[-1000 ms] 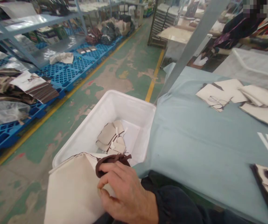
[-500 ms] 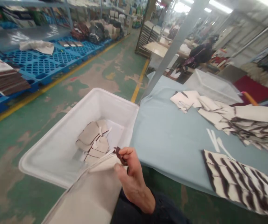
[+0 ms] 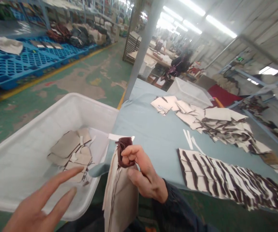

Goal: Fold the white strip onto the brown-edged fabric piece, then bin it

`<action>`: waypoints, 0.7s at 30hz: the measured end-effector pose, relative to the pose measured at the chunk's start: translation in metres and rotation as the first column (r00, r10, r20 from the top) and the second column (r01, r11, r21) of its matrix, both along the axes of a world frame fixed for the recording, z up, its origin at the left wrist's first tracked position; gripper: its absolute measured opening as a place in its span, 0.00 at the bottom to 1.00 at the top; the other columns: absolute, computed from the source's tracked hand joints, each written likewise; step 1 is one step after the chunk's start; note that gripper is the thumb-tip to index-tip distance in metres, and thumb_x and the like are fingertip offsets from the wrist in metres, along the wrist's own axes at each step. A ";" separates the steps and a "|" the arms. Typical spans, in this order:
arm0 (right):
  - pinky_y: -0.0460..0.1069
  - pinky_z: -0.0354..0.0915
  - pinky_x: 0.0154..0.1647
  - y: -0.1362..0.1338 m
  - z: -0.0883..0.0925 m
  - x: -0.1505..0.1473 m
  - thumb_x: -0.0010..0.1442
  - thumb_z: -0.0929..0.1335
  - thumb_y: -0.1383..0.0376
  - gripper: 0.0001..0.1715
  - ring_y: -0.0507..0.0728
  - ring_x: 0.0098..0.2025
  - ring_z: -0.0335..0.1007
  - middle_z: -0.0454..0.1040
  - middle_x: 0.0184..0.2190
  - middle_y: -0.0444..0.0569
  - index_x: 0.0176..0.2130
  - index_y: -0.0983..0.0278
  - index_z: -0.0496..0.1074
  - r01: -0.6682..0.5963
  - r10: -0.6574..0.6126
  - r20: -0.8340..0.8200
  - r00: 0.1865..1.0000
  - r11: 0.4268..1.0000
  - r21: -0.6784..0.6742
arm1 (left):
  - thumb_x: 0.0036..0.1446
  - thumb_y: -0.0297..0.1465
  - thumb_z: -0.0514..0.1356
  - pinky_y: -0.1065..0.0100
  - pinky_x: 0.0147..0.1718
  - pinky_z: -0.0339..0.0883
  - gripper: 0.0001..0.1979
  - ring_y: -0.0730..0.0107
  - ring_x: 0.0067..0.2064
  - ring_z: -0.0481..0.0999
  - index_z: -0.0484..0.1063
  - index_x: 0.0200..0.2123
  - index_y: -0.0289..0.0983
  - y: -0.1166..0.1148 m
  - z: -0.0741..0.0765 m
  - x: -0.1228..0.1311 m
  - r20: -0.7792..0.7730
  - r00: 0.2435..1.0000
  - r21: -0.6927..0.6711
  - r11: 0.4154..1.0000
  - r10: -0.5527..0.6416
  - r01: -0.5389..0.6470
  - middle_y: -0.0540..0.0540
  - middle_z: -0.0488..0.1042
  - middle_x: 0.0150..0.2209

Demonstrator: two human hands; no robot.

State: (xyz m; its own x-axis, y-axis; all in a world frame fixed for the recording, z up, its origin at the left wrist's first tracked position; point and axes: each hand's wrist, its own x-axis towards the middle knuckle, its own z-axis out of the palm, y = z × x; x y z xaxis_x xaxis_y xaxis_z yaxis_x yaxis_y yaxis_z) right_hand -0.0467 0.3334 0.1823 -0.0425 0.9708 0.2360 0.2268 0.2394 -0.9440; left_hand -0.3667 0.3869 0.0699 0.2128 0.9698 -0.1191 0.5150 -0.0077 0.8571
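Observation:
My right hand (image 3: 147, 177) is closed on the top of a beige fabric bundle (image 3: 124, 199), where a dark brown trim (image 3: 125, 141) gathers around my fingers. The layered cloth hangs down between the bin and the table. A white strip (image 3: 114, 137) lies just behind the trim; whether it is attached I cannot tell. My left hand (image 3: 44, 199) is open, thumb and forefinger apart, over the near side of the white bin (image 3: 88, 100). Inside that bin rest several beige fabric pieces (image 3: 66, 145) with dark edges and white tags.
On the blue-covered table (image 3: 141, 129) lie a striped row of cream and brown pieces (image 3: 209, 177), a heap of cream pieces (image 3: 226, 129) and white strips (image 3: 188, 138). A metal post (image 3: 139, 54) rises at its far corner. Blue pallets (image 3: 32, 64) stand left; a person (image 3: 180, 64) is farther back.
My left hand has come into view, open. The fabric in my right hand now hangs upright, showing more brown trim. The view has swung to the right.

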 end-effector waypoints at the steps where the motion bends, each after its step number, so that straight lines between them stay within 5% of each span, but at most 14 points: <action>1: 0.55 0.70 0.45 -0.002 0.002 0.011 0.63 0.66 0.69 0.25 0.59 0.40 0.72 0.72 0.39 0.44 0.59 0.56 0.68 -0.015 0.015 0.018 1.000 1.000 0.022 | 0.61 0.64 0.64 0.32 0.75 0.76 0.26 0.29 0.74 0.82 0.78 0.63 0.90 0.005 0.019 0.027 -0.010 0.998 0.111 0.992 -0.055 0.056 0.73 0.86 0.67; 3: 0.55 0.72 0.44 -0.008 0.005 0.032 0.61 0.66 0.71 0.28 0.59 0.39 0.74 0.74 0.39 0.43 0.60 0.56 0.68 -0.049 0.047 0.028 0.999 0.995 0.087 | 0.64 0.58 0.67 0.42 0.77 0.76 0.31 0.35 0.74 0.83 0.78 0.70 0.81 0.012 0.056 0.082 0.055 0.963 0.264 0.934 -0.266 0.243 0.65 0.83 0.73; 6: 0.53 0.74 0.42 -0.026 0.009 0.064 0.57 0.68 0.73 0.33 0.58 0.37 0.76 0.75 0.38 0.42 0.60 0.56 0.66 -0.067 0.066 0.011 0.998 0.979 0.192 | 0.75 0.43 0.64 0.52 0.75 0.78 0.27 0.44 0.73 0.83 0.79 0.74 0.54 0.015 0.095 0.149 0.046 0.800 0.304 0.771 -0.598 0.559 0.46 0.82 0.74; 11: 0.51 0.73 0.41 -0.057 0.021 0.116 0.57 0.68 0.75 0.32 0.55 0.35 0.75 0.79 0.40 0.41 0.59 0.57 0.67 0.007 -0.011 0.024 1.000 0.990 0.141 | 0.75 0.36 0.65 0.73 0.48 0.79 0.08 0.65 0.46 0.89 0.85 0.50 0.46 0.009 0.125 0.211 -0.021 0.690 0.264 0.661 -0.724 0.702 0.52 0.90 0.47; 16: 0.50 0.73 0.42 -0.075 0.017 0.148 0.58 0.68 0.73 0.24 0.55 0.38 0.77 0.81 0.42 0.44 0.53 0.58 0.71 0.084 -0.086 0.035 0.996 0.995 0.052 | 0.76 0.39 0.66 0.73 0.32 0.70 0.12 0.70 0.31 0.79 0.83 0.38 0.43 0.003 0.132 0.253 0.054 0.601 0.209 0.598 -0.797 0.774 0.55 0.82 0.31; 21: 0.51 0.79 0.47 -0.081 -0.022 0.138 0.56 0.72 0.71 0.24 0.56 0.41 0.80 0.82 0.43 0.44 0.52 0.57 0.73 0.073 -0.081 -0.077 0.994 0.992 -0.101 | 0.78 0.47 0.67 0.73 0.37 0.75 0.14 0.66 0.35 0.86 0.87 0.43 0.46 -0.008 0.104 0.236 -0.044 0.646 0.156 0.634 -0.762 0.758 0.53 0.89 0.36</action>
